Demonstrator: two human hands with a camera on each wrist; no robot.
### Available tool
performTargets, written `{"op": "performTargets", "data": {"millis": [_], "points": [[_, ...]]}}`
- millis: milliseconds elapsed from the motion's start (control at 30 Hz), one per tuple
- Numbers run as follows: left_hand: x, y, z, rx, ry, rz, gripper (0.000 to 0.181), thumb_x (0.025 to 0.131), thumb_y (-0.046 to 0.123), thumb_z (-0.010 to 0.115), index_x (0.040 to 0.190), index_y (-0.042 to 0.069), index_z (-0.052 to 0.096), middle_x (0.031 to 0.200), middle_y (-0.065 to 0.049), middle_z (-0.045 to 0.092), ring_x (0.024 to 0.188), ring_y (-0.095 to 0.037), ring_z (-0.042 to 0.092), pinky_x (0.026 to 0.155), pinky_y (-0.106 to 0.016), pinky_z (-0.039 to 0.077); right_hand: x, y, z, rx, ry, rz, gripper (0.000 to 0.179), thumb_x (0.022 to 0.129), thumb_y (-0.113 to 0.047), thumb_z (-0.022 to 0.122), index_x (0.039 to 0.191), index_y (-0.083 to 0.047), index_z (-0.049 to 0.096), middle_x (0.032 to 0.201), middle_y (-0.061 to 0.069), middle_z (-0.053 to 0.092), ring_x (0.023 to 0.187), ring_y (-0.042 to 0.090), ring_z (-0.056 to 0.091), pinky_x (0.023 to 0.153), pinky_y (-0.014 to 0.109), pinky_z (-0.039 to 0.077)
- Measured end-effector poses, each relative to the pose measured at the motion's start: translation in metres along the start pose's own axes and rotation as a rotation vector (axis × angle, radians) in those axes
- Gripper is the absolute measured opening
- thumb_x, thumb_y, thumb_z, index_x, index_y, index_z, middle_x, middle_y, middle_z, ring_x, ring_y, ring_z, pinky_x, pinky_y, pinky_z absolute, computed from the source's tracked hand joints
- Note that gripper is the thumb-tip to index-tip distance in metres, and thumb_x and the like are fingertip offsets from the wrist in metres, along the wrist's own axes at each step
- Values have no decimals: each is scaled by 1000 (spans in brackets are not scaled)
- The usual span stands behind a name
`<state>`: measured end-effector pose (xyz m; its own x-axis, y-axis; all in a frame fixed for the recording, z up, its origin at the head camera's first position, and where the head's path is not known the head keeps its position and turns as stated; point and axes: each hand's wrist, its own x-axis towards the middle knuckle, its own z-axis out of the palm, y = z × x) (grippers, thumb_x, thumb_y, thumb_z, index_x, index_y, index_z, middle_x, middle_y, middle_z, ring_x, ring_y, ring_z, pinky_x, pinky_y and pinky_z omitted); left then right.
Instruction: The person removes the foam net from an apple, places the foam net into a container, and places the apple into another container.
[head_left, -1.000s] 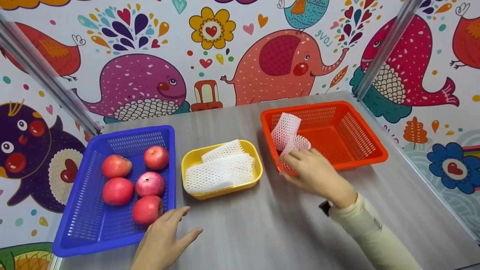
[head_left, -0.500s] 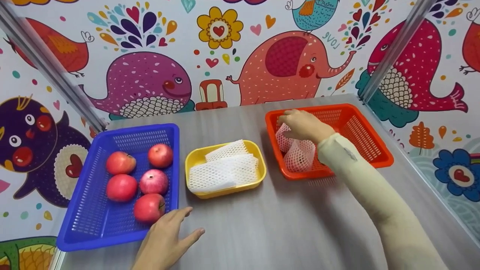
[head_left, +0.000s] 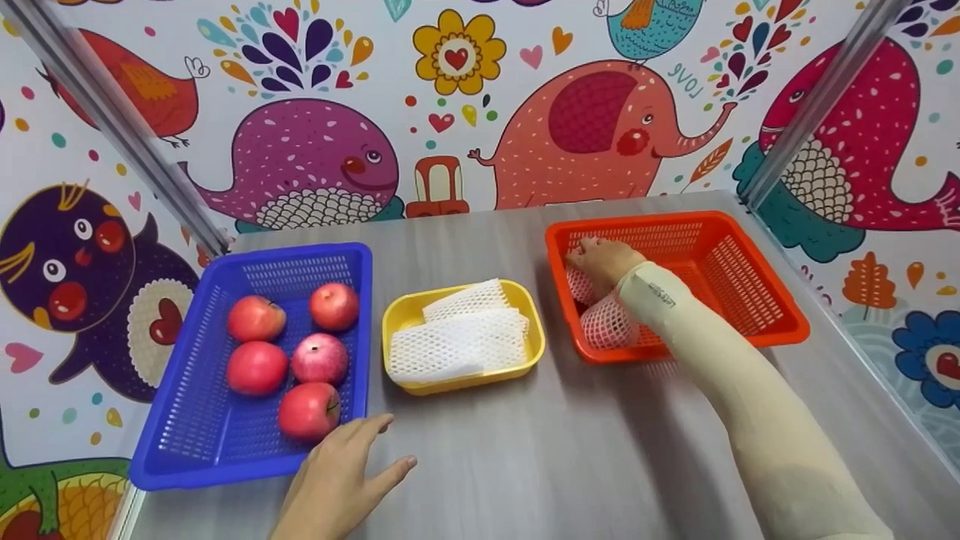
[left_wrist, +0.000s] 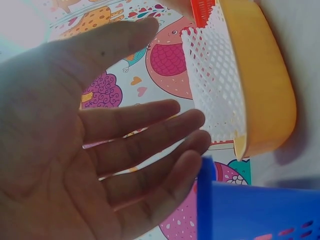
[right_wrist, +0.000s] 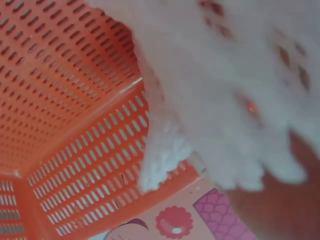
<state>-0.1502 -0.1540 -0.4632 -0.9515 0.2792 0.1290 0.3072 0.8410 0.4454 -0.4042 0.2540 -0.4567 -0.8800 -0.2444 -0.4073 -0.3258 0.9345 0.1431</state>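
My right hand (head_left: 609, 262) reaches into the left part of the red basket (head_left: 739, 289), its fingers curled at the top of a white foam net (head_left: 581, 289). That net's notched edge (right_wrist: 235, 175) fills much of the right wrist view, partly hiding the hand. In front of it lies another foam net (head_left: 609, 322) with a reddish fruit showing through its mesh. My left hand (head_left: 341, 472) holds nothing; its fingers are spread beside the near right corner of the blue basket (head_left: 225, 476). The left wrist view shows its palm (left_wrist: 45, 150) and loosely extended fingers.
Several red apples (head_left: 257, 368) lie in the blue basket on the left. Between the baskets stands a yellow tub (head_left: 409, 386) with white foam nets (head_left: 457, 345) in it. Patterned wall panels (head_left: 450, 112) and metal posts (head_left: 817, 105) bound the grey table (head_left: 480, 457).
My right hand has moved from the front foam net, at the basket's near left corner, to the net behind it. The left hand stays by the blue basket. The head view has shifted slightly.
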Motion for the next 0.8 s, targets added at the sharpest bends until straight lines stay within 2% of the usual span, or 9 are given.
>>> {"op": "performTargets", "data": {"millis": [67,167,267,367,467,567,700,800], "points": [[0,0,0,-1,7,5,51,80,39,84,119,9,68,106,2,68,98,-19,64,87,-42,53,1,-1,-1,-42,2,-7,99,70,-29,90,155,-19,39,156,20,34,134,44,43,103,61,39],[-1,0,0,0,15,5,50,81,40,83,119,10,69,106,3,68,99,-18,64,87,-42,53,3,1,-1,-63,15,-15,95,68,-31,91,150,-16,45,148,20,46,121,43,54,99,60,44],[-2,0,-1,3,-2,-6,51,82,44,82,119,12,69,107,3,68,100,-19,64,87,-43,53,2,4,-2,-51,30,-12,101,64,-35,92,150,-17,44,142,17,51,112,41,57,96,59,47],[-1,1,-1,17,-15,-11,51,81,45,81,119,13,69,107,4,68,99,-19,64,86,-43,54,-5,9,-7,-7,26,11,111,63,-40,92,155,-16,35,147,19,45,118,44,52,100,62,42],[1,2,-1,34,-21,-22,51,81,45,82,119,13,69,106,4,68,98,-19,65,85,-43,54,-16,13,-17,33,51,11,109,67,-44,91,154,-12,33,147,24,41,123,48,47,104,64,37],[4,3,0,31,-13,-14,50,81,44,82,118,13,69,106,4,69,98,-19,65,84,-43,54,-30,15,-29,47,130,-33,100,71,-43,89,146,-8,34,139,27,43,120,48,49,104,62,37],[5,4,2,27,16,34,49,81,44,82,117,13,70,105,4,70,97,-19,65,82,-42,54,-54,13,-43,31,284,-111,92,71,-46,88,139,-7,38,126,23,50,114,40,52,103,59,41],[5,5,3,29,39,63,48,81,45,82,116,14,70,104,6,69,96,-17,65,81,-41,54,-73,8,-46,33,389,-164,91,71,-50,86,136,-7,40,119,19,53,109,35,54,100,56,44]]}}
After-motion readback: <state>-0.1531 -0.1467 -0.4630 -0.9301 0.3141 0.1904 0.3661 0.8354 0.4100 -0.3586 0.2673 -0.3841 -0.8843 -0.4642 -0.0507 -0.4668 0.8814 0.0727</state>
